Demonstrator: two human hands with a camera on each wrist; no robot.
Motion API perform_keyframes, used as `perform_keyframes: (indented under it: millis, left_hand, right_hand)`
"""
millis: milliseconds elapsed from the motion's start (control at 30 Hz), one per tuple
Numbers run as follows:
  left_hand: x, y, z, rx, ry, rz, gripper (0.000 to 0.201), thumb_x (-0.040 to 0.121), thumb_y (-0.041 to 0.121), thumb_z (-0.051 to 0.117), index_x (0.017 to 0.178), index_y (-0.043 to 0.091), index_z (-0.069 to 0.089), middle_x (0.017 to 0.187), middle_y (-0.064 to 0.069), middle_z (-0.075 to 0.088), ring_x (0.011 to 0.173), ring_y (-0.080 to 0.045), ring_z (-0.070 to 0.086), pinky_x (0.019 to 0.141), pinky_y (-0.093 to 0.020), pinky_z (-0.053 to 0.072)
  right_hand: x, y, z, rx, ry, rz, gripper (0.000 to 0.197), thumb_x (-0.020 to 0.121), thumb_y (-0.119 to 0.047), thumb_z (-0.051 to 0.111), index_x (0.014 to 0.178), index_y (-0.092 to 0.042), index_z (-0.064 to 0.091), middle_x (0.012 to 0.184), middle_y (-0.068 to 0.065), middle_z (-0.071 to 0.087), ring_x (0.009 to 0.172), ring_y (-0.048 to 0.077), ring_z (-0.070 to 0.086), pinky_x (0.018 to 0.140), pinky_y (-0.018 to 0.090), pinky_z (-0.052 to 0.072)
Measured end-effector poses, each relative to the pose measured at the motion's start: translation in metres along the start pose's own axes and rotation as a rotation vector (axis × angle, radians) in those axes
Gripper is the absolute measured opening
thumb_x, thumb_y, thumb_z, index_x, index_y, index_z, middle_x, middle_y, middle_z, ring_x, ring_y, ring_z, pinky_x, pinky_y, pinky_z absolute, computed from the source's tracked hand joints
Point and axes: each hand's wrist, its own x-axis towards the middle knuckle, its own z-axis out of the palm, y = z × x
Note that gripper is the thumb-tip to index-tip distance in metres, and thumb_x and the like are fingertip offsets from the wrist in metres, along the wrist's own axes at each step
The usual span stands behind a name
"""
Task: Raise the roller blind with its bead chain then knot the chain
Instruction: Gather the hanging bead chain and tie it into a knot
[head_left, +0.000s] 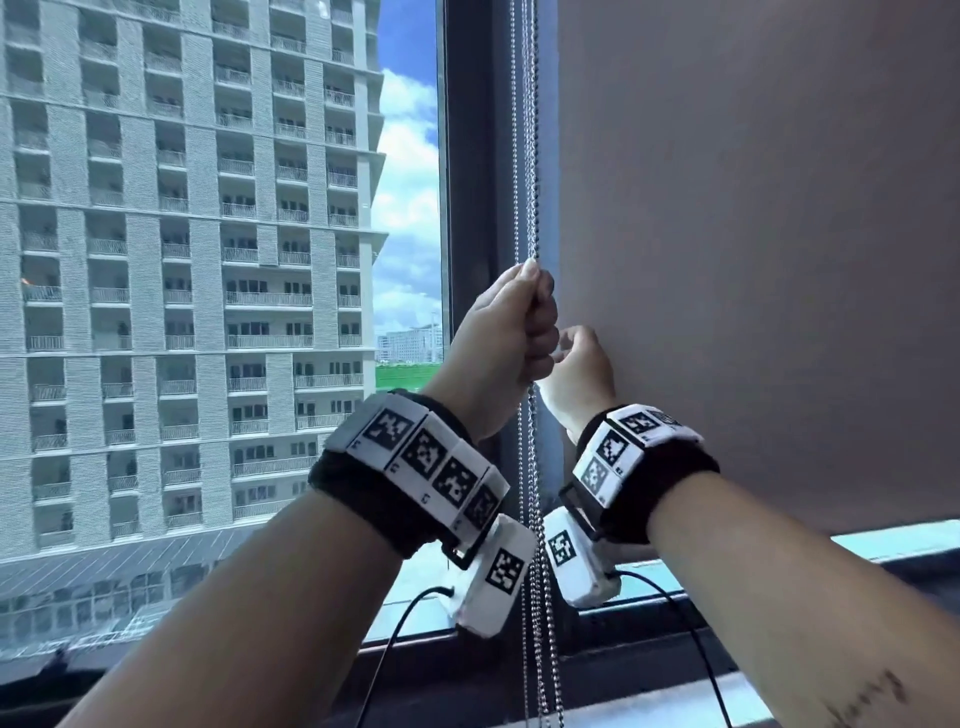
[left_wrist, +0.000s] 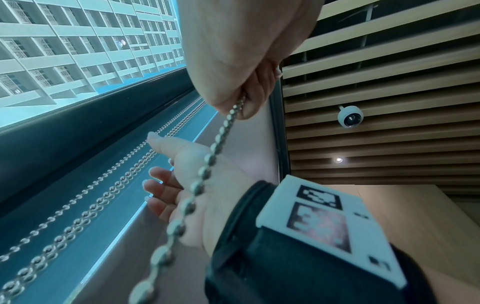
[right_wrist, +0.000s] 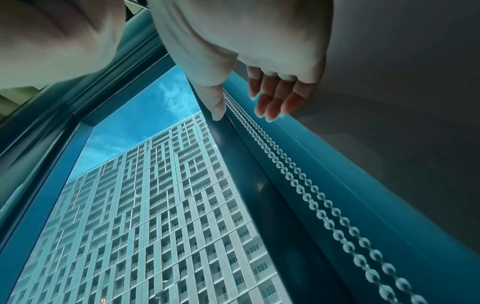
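The grey roller blind (head_left: 753, 260) covers the right window pane, and its bottom edge hangs a little above the sill. The metal bead chain (head_left: 524, 156) hangs in several strands along the dark frame left of the blind. My left hand (head_left: 511, 322) is a fist that grips one strand at chest height. That strand (left_wrist: 205, 164) runs taut down from the left hand (left_wrist: 233, 61). My right hand (head_left: 582, 364) is just right of and slightly below the left hand. Its fingers (right_wrist: 272, 98) are relaxed beside two strands (right_wrist: 311, 201) and hold nothing.
A dark window mullion (head_left: 472, 208) stands behind the chains. Through the left pane I see a tall building (head_left: 182, 260). The sill (head_left: 649, 639) runs below my wrists. A dome camera (left_wrist: 350, 116) hangs from the slatted ceiling.
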Motion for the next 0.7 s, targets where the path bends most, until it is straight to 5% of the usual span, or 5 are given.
perform_keyframes:
  millis: [100,267,433,600,700]
  left_hand:
    - [-0.002,-0.001,-0.006,-0.008,0.0,-0.007,0.035,0.103,0.028,0.029,0.069,0.022,0.036,0.056,0.007,0.02,0.042,-0.004,0.015,0.034,-0.015,0.013]
    - [-0.006,-0.003,-0.018,-0.002,0.006,-0.006,0.034,0.103,0.027,0.029,0.07,0.022,0.037,0.056,0.007,0.02,0.043,-0.004,0.015,0.036,-0.017,0.01]
    - [-0.012,-0.009,-0.032,-0.012,0.033,-0.012,0.035,0.103,0.023,0.029,0.069,0.021,0.039,0.053,0.009,0.025,0.042,-0.004,0.018,0.035,-0.014,0.015]
    - [-0.014,-0.013,-0.039,-0.019,0.048,-0.008,0.037,0.103,0.025,0.031,0.068,0.021,0.041,0.052,0.009,0.024,0.041,-0.004,0.017,0.034,-0.015,0.017]
    - [-0.016,-0.018,-0.043,-0.002,0.071,-0.01,0.036,0.103,0.025,0.031,0.068,0.022,0.042,0.053,0.008,0.025,0.042,-0.005,0.017,0.035,-0.016,0.015]
  right_hand:
    - [-0.003,-0.001,0.004,0.005,-0.014,0.002,0.032,0.08,-0.016,0.064,0.109,-0.008,0.054,0.075,-0.007,0.054,0.076,0.018,0.053,0.071,0.026,0.039]
    - [-0.006,0.001,0.009,0.02,-0.015,0.001,0.033,0.076,-0.018,0.069,0.105,-0.01,0.055,0.083,0.002,0.061,0.077,0.021,0.056,0.081,0.038,0.049]
    - [-0.01,0.004,0.013,0.047,-0.03,-0.005,0.026,0.079,-0.028,0.069,0.097,-0.01,0.06,0.085,0.0,0.06,0.075,0.019,0.057,0.078,0.035,0.049]
    - [-0.015,0.002,0.015,0.127,-0.101,0.003,0.015,0.09,-0.019,0.056,0.078,-0.011,0.058,0.065,0.002,0.059,0.058,0.02,0.055,0.06,0.036,0.048]
    - [-0.023,-0.005,0.011,0.331,-0.18,0.131,0.015,0.096,-0.015,0.041,0.083,-0.011,0.048,0.061,0.003,0.05,0.045,0.016,0.048,0.047,0.03,0.042]
